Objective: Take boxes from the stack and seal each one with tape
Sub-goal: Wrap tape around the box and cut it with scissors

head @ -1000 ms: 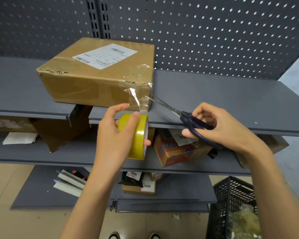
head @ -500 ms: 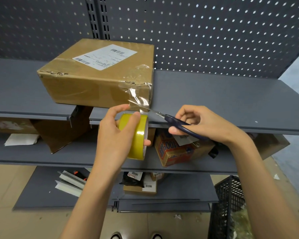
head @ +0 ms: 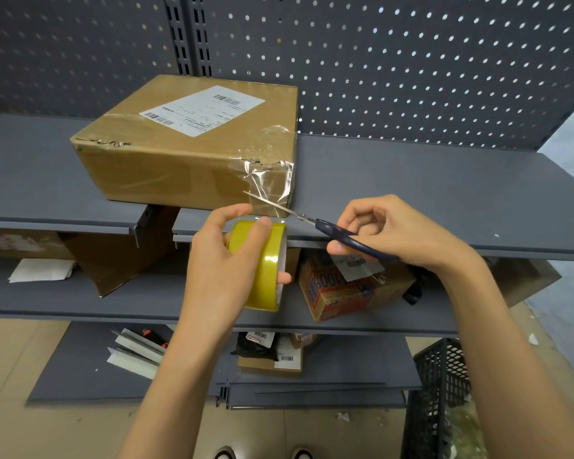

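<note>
Since a second ago the scissors (head: 312, 223) have swung in from the right, and their blades now lie across the clear tape strip (head: 268, 190) that runs from the roll (head: 262, 263) up to the box (head: 193, 150); half a second back the tips had only just reached it. Roll and box sit where they were.

The left hand (head: 219, 263) grips the yellow roll just below the front edge of the top shelf (head: 444, 200), with fingers curled over its rim and one fingertip showing at the core. The right hand (head: 395, 233) grips the dark blue handles, fingers curled through and around them. The blades look nearly closed, with the points reaching left past the strip; whether the strip is cut through cannot be told.

The box rests on the top shelf, its near right corner close to the shelf edge, wrapped in wrinkled clear tape. A white label (head: 203, 109) with barcodes lies on its top face.

On the middle shelf, behind the right hand, sits a small printed carton (head: 338, 293). A folded white paper (head: 42, 270) lies at the left of that shelf. The bottom shelf holds a few small parcels (head: 272, 352). A black crate (head: 441, 399) stands on the floor at the lower right, and a pegboard (head: 411, 61) backs the shelving.
</note>
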### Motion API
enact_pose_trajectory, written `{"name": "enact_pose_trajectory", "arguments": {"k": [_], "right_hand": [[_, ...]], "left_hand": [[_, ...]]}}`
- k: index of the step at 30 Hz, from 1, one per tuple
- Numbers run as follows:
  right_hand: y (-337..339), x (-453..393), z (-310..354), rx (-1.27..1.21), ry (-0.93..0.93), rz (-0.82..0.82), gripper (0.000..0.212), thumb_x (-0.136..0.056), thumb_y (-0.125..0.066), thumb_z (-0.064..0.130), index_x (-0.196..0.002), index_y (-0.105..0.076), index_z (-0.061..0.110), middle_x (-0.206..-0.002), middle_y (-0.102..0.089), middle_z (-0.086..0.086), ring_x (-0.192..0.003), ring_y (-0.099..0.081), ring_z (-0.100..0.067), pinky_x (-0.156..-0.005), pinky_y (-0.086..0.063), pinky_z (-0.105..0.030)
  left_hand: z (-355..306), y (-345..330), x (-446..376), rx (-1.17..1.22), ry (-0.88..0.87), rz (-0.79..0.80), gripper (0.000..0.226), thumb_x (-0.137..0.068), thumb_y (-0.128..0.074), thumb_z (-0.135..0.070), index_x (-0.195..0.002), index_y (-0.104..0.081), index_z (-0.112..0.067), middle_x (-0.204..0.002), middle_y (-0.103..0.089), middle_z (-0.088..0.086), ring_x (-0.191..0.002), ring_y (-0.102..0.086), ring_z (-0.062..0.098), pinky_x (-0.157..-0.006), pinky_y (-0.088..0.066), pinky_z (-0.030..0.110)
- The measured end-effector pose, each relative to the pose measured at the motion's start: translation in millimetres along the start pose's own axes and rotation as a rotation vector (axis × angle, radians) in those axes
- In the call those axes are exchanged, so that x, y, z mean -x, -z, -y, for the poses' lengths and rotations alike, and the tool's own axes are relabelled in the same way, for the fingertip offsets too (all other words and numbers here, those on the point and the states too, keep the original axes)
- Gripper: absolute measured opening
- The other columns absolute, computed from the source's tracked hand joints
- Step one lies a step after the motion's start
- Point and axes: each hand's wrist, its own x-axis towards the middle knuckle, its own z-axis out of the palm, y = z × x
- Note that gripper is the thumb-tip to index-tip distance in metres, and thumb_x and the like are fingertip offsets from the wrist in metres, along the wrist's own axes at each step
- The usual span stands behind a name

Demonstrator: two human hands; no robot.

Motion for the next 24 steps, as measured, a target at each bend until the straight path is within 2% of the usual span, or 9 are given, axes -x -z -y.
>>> {"name": "enact_pose_trajectory", "arguments": {"k": [7, 17, 21, 24], "right_hand": [[3, -1, 1, 0.040, 0.035, -0.013, 0.050, -0.057, -0.080, 0.043, -0.082, -0.066, 0.003, -0.054, -0.058, 0.011, -0.049, -0.045, -0.001, -0.054, -0.036, -0.014], [-6, -1, -7, 0.051, 0.021, -0.028, 0.049, -0.056, -0.079, 0.046, -0.081, -0.066, 0.006, -0.058, -0.060, 0.009, -0.052, -0.049, -0.002, -0.057, -0.039, -0.018], [-12, 3, 4, 0.018, 0.120, -0.080, 0.042, -0.057, -0.082, 0.041, -0.077, -0.066, 0.007, -0.062, -0.061, 0.003, -0.050, -0.044, -0.005, -0.049, -0.033, -0.013], [-15, 5, 17, 0.018, 0.199, -0.138, 0.038, -0.060, -0.084, 0.036, -0.077, -0.066, 0.007, -0.067, -0.066, -0.004, -0.053, -0.049, -0.006, -0.050, -0.035, -0.013]], "left_hand": [[0, 0, 0, 0.005, 0.008, 0.001, 0.032, -0.091, -0.061, -0.022, -0.122, -0.054, -0.021, -0.094, -0.064, 0.009, -0.044, -0.065, 0.018, -0.039, -0.047, 0.020], [4, 4, 3, -0.018, 0.024, -0.004, 0.026, -0.091, -0.062, -0.022, -0.116, -0.057, -0.017, -0.085, -0.062, 0.002, -0.045, -0.066, 0.018, -0.042, -0.051, 0.022], [-1, 10, 5, 0.002, -0.007, -0.032, 0.021, -0.091, -0.062, -0.022, -0.111, -0.057, -0.020, -0.087, -0.062, 0.002, -0.044, -0.065, 0.018, -0.041, -0.052, 0.025], [-8, 16, 7, 0.039, -0.066, -0.059, 0.014, -0.090, -0.062, -0.020, -0.104, -0.058, -0.021, -0.087, -0.063, 0.003, -0.045, -0.065, 0.016, -0.040, -0.053, 0.027]]}}
